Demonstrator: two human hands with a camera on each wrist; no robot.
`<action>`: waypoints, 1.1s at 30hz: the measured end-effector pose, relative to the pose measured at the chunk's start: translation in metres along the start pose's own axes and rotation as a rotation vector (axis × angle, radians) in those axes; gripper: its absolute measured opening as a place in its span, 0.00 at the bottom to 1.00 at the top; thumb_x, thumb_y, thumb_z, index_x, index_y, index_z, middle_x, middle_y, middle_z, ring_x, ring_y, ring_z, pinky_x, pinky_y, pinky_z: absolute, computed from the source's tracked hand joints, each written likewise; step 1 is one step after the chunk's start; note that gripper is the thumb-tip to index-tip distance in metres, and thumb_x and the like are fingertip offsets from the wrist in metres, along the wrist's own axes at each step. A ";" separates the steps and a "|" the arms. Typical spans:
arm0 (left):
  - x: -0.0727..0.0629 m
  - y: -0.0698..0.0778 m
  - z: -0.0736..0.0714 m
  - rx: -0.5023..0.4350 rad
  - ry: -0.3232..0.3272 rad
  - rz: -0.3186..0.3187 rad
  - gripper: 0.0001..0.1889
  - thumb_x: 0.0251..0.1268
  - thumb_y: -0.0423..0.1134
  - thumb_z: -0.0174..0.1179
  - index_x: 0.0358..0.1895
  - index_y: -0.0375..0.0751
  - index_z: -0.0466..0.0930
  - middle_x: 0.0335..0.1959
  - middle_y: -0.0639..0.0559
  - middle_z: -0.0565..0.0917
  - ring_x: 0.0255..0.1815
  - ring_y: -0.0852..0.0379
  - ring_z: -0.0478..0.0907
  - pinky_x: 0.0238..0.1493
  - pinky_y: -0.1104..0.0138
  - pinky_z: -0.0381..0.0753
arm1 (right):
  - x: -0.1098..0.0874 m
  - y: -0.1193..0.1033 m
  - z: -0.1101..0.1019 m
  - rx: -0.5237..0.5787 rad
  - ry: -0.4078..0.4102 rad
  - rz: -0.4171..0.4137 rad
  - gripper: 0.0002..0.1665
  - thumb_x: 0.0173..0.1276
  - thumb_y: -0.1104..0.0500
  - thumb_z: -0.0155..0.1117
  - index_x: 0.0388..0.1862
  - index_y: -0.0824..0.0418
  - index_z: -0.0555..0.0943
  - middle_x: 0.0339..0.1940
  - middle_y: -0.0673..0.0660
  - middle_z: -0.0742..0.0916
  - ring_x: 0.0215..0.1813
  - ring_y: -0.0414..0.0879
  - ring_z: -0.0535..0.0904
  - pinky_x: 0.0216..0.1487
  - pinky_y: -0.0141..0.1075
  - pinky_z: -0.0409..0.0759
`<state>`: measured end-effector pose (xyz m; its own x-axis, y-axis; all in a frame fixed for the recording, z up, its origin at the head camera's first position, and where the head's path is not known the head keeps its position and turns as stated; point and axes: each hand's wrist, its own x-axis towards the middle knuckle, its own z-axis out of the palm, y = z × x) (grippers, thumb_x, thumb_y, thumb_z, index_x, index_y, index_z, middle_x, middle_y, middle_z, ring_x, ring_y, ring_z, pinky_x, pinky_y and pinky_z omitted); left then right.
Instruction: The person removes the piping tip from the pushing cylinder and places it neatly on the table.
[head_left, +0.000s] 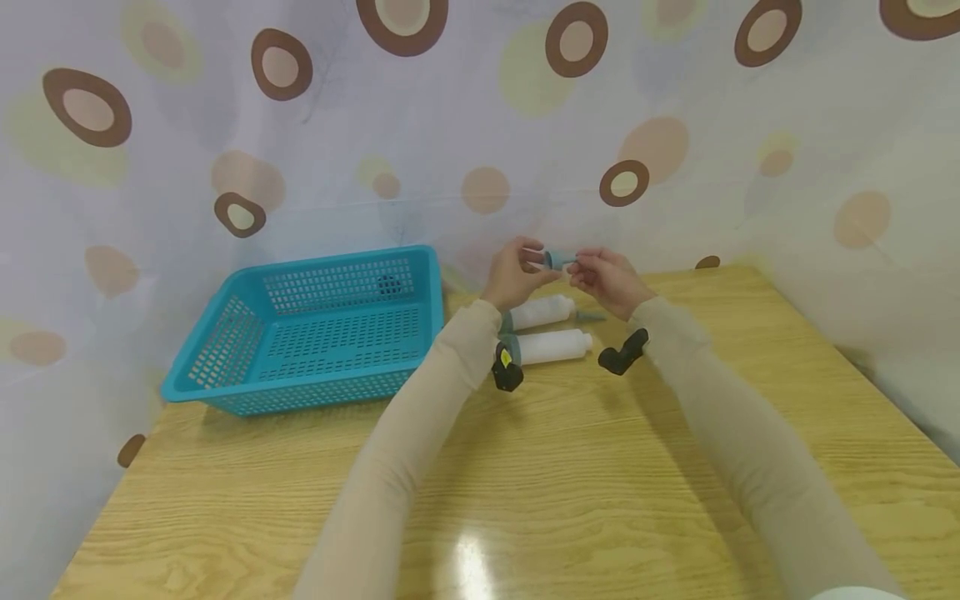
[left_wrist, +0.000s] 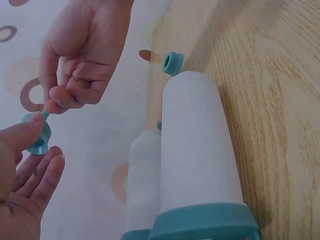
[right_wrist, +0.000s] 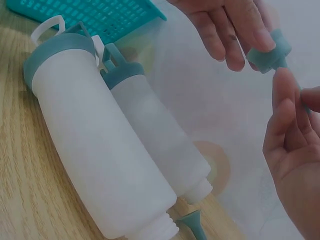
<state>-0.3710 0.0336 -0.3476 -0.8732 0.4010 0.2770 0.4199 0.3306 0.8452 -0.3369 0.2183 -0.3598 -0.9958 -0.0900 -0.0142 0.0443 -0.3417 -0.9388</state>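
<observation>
Both hands are raised over the far side of the table, close to each other. The left hand [head_left: 516,275] pinches a small teal nozzle cap [right_wrist: 269,52] between thumb and fingers. The right hand [head_left: 609,282] pinches the thin stem of the same cap from the other side, its other fingers curled. Below them lie two white squeeze bottles side by side. The larger bottle [head_left: 553,347] is nearer and the smaller bottle [head_left: 543,312] is behind it. Each has a teal end with loops and a bare threaded neck pointing right.
A second teal nozzle [right_wrist: 194,225] lies by the bottle necks. To the left stands a blue plastic basket [head_left: 300,392] with perforated sides. The wooden table [head_left: 525,492] meets a patterned curtain [head_left: 480,117] at the back. A black wrist camera [head_left: 624,353] hangs from each sleeve.
</observation>
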 end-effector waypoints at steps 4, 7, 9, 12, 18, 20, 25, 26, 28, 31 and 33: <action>-0.003 0.001 -0.001 -0.034 0.020 -0.001 0.26 0.54 0.38 0.71 0.56 0.35 0.74 0.50 0.42 0.83 0.47 0.49 0.82 0.48 0.65 0.82 | 0.001 0.004 -0.003 -0.069 0.011 -0.018 0.10 0.75 0.62 0.50 0.52 0.64 0.68 0.29 0.47 0.85 0.29 0.37 0.79 0.35 0.23 0.77; -0.005 0.003 -0.002 -0.031 0.028 0.003 0.24 0.54 0.38 0.72 0.54 0.36 0.76 0.48 0.42 0.84 0.45 0.49 0.82 0.47 0.66 0.81 | 0.002 0.007 -0.004 -0.116 0.023 -0.035 0.10 0.73 0.61 0.54 0.50 0.63 0.74 0.31 0.46 0.86 0.29 0.37 0.78 0.34 0.23 0.76; -0.006 0.003 -0.002 -0.023 0.032 0.007 0.22 0.54 0.38 0.72 0.52 0.37 0.77 0.48 0.43 0.84 0.44 0.51 0.82 0.47 0.68 0.81 | 0.003 0.009 -0.005 -0.137 0.026 -0.042 0.08 0.73 0.60 0.56 0.46 0.60 0.78 0.32 0.45 0.87 0.29 0.36 0.78 0.34 0.24 0.75; -0.007 0.003 -0.002 -0.008 0.033 0.021 0.21 0.53 0.38 0.72 0.50 0.38 0.78 0.47 0.45 0.85 0.42 0.52 0.82 0.46 0.69 0.81 | 0.004 0.012 -0.004 -0.148 0.028 -0.044 0.07 0.72 0.58 0.57 0.39 0.53 0.83 0.33 0.43 0.87 0.31 0.37 0.79 0.35 0.25 0.75; -0.006 0.002 0.000 0.005 0.024 0.034 0.21 0.51 0.40 0.74 0.49 0.38 0.80 0.45 0.45 0.86 0.39 0.53 0.83 0.40 0.72 0.82 | 0.005 0.014 -0.001 -0.181 0.025 -0.039 0.13 0.73 0.58 0.55 0.31 0.46 0.85 0.31 0.42 0.85 0.34 0.35 0.82 0.43 0.26 0.76; -0.006 0.001 0.000 -0.011 0.020 0.035 0.21 0.50 0.39 0.74 0.48 0.37 0.81 0.44 0.44 0.86 0.38 0.52 0.84 0.37 0.72 0.83 | 0.006 0.015 -0.001 -0.184 0.012 -0.037 0.14 0.74 0.59 0.54 0.31 0.46 0.84 0.31 0.43 0.85 0.35 0.35 0.82 0.45 0.26 0.77; -0.004 0.000 0.002 -0.058 0.012 0.040 0.19 0.51 0.35 0.73 0.47 0.33 0.81 0.44 0.40 0.86 0.36 0.49 0.86 0.32 0.71 0.84 | 0.006 0.016 -0.002 -0.063 -0.047 -0.020 0.16 0.75 0.61 0.52 0.30 0.50 0.84 0.30 0.46 0.86 0.34 0.36 0.84 0.42 0.26 0.79; -0.004 0.000 0.002 -0.064 0.012 0.040 0.19 0.51 0.34 0.73 0.47 0.32 0.81 0.44 0.40 0.86 0.36 0.48 0.85 0.31 0.71 0.84 | 0.006 0.017 -0.003 -0.032 -0.055 -0.014 0.17 0.75 0.61 0.51 0.31 0.52 0.85 0.30 0.47 0.87 0.34 0.37 0.84 0.41 0.26 0.80; -0.003 -0.001 0.003 -0.082 0.012 0.033 0.18 0.51 0.33 0.72 0.46 0.31 0.82 0.44 0.39 0.86 0.34 0.48 0.85 0.29 0.70 0.84 | 0.007 0.018 -0.003 0.012 -0.070 -0.005 0.17 0.75 0.62 0.51 0.31 0.53 0.85 0.30 0.48 0.87 0.34 0.38 0.84 0.40 0.25 0.81; -0.002 -0.002 0.003 -0.092 0.017 0.017 0.18 0.50 0.32 0.73 0.45 0.30 0.82 0.43 0.39 0.86 0.27 0.52 0.84 0.27 0.69 0.84 | 0.007 0.018 -0.003 0.043 -0.085 0.002 0.18 0.75 0.63 0.50 0.32 0.55 0.86 0.31 0.49 0.87 0.35 0.38 0.84 0.41 0.25 0.81; -0.002 -0.003 0.003 -0.091 0.020 0.007 0.18 0.50 0.32 0.73 0.45 0.30 0.83 0.42 0.39 0.86 0.21 0.56 0.82 0.25 0.68 0.84 | 0.006 0.018 -0.003 0.060 -0.096 0.009 0.18 0.75 0.63 0.49 0.32 0.56 0.86 0.32 0.50 0.87 0.36 0.38 0.84 0.41 0.25 0.81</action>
<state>-0.3699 0.0349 -0.3520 -0.8755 0.3855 0.2914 0.4025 0.2482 0.8811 -0.3427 0.2142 -0.3780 -0.9833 -0.1813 0.0136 0.0603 -0.3959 -0.9163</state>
